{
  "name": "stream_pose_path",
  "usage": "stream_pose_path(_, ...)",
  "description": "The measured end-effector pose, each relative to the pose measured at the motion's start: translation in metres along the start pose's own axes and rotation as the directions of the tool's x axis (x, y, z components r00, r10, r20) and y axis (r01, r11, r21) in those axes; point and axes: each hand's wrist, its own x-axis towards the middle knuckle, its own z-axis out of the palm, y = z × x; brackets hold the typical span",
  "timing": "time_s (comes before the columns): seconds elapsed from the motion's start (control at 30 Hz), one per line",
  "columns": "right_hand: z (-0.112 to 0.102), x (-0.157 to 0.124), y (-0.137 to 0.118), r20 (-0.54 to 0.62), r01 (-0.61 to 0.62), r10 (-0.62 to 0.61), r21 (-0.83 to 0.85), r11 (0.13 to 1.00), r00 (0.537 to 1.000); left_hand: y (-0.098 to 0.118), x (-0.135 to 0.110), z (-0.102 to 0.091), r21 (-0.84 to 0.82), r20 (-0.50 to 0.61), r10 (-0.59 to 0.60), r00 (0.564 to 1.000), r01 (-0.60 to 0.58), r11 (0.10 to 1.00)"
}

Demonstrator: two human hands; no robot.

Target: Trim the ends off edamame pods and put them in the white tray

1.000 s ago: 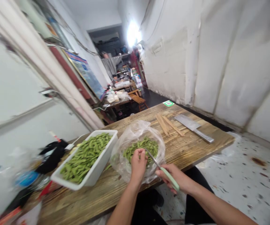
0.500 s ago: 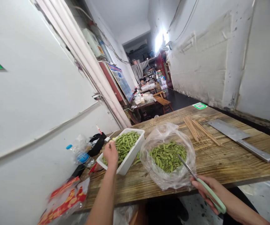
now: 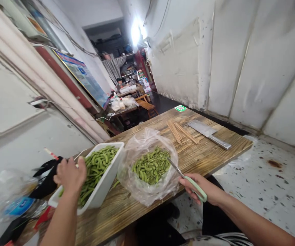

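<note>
My left hand [image 3: 70, 176] is over the near left end of a white plastic tub [image 3: 100, 189] full of green edamame pods [image 3: 100, 164]. Its fingers are spread, and no pod shows clearly in its grasp. Green-handled scissors [image 3: 196, 188] are in my right hand [image 3: 206, 189], fingers wrapped around the handles. Their blades point up and left, tips by the right edge of a clear plastic bag [image 3: 130, 184]. Inside that opened bag lie more edamame pods [image 3: 147, 167] with small green trimmings. A few stray pods sit between tub and bag.
Bamboo skewers [image 3: 179, 133] and a cleaver [image 3: 206, 131] lie on the right of the wooden table [image 3: 137, 213]. Behind the tub's left side are a bottle with a blue label [image 3: 19, 206] and a black cloth-like item [image 3: 45, 179]. A person [image 3: 120, 82] is far back.
The view has swung right and down, shifting everything leftward. My left hand has gone from bunched fingers to spread ones at the tub. My right hand still holds the scissors by the bag.
</note>
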Motion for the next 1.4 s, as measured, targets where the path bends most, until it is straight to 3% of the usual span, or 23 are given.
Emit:
stream_pose_path(0.07, -0.002, 0.001, -0.001, -0.008, -0.008, 0.009, 0.033, 0.999, 1.0, 0.03, -0.02, -0.012, -0.088, -0.066, 0.179, 0.982, -0.184, 0.979)
stream_pose_path(0.1, -0.002, 0.002, -0.001, -0.01, -0.005, 0.006, 0.049, 0.999, 1.0, 0.049, -0.035, -0.015, -0.202, -0.022, 0.287, 0.958, -0.285, 0.937)
stream_pose_path(0.13, -0.002, 0.003, -0.001, -0.01, 0.0, 0.001, 0.065, 0.998, 1.0, 0.068, -0.052, -0.015, -0.353, 0.063, 0.405, 0.912, -0.359, 0.864)
stream_pose_path(0.17, -0.001, 0.003, -0.001, -0.011, 0.007, -0.006, 0.078, 0.997, 1.0, 0.088, -0.069, -0.012, -0.509, 0.157, 0.531, 0.833, -0.392, 0.766)
stream_pose_path(0.23, 0.0, 0.002, -0.001, -0.014, 0.012, -0.01, 0.088, 0.996, 1.0, 0.125, -0.102, 0.004, -0.701, 0.313, 0.671, 0.672, -0.313, 0.641)
stream_pose_path(0.27, 0.001, 0.001, -0.002, -0.014, 0.009, -0.008, 0.089, 0.996, 1.0, 0.14, -0.115, 0.015, -0.747, 0.349, 0.701, 0.622, -0.267, 0.609)
stream_pose_path(0.3, 0.001, -0.001, -0.002, -0.013, 0.007, -0.006, 0.089, 0.996, 1.0, 0.153, -0.125, 0.027, -0.772, 0.365, 0.709, 0.603, -0.23, 0.593)
stream_pose_path(0.43, 0.001, -0.007, -0.003, -0.01, -0.002, 0.002, 0.09, 0.996, 1.0, 0.181, -0.137, 0.066, -0.729, 0.444, 0.691, 0.57, -0.218, 0.649)
stream_pose_path(0.53, -0.001, -0.009, -0.002, -0.028, -0.002, 0.005, 0.096, 0.995, 1.0, 0.184, -0.129, 0.076, -0.697, 0.491, 0.685, 0.538, -0.229, 0.68)
stream_pose_path(0.6, -0.001, -0.009, -0.001, -0.024, -0.005, 0.007, 0.102, 0.995, 1.0, 0.182, -0.125, 0.074, -0.716, 0.505, 0.672, 0.542, -0.172, 0.676)
stream_pose_path(0.67, -0.001, -0.009, 0.0, -0.003, -0.008, 0.008, 0.101, 0.995, 1.0, 0.178, -0.124, 0.07, -0.757, 0.536, 0.623, 0.57, -0.002, 0.654)
stream_pose_path(0.73, 0.0, -0.007, 0.0, 0.015, -0.011, 0.009, 0.091, 0.996, 1.0, 0.173, -0.125, 0.065, -0.754, 0.621, 0.521, 0.585, 0.263, 0.602)
stream_pose_path(0.83, 0.005, -0.004, -0.003, 0.032, -0.013, 0.011, 0.058, 0.998, 0.999, 0.166, -0.132, 0.06, -0.66, 0.75, 0.396, 0.529, 0.564, 0.497)
stream_pose_path(0.97, 0.011, 0.002, -0.007, 0.062, 0.001, -0.002, 0.007, 1.0, 0.998, 0.161, -0.139, 0.053, -0.537, 0.842, 0.31, 0.442, 0.744, 0.397)
stream_pose_path(1.07, 0.013, 0.006, -0.007, 0.085, 0.023, -0.02, -0.033, 0.999, 0.996, 0.158, -0.141, 0.047, -0.489, 0.871, 0.278, 0.405, 0.77, 0.41)
stream_pose_path(1.23, 0.012, 0.005, -0.01, 0.118, 0.077, -0.056, -0.182, 0.98, 0.991, 0.155, -0.145, 0.039, -0.553, 0.833, 0.333, 0.442, 0.625, 0.551)
stream_pose_path(1.4, 0.014, 0.002, -0.019, 0.108, 0.104, -0.079, -0.242, 0.965, 0.991, 0.153, -0.149, 0.038, -0.571, 0.821, 0.359, 0.444, 0.637, 0.517)
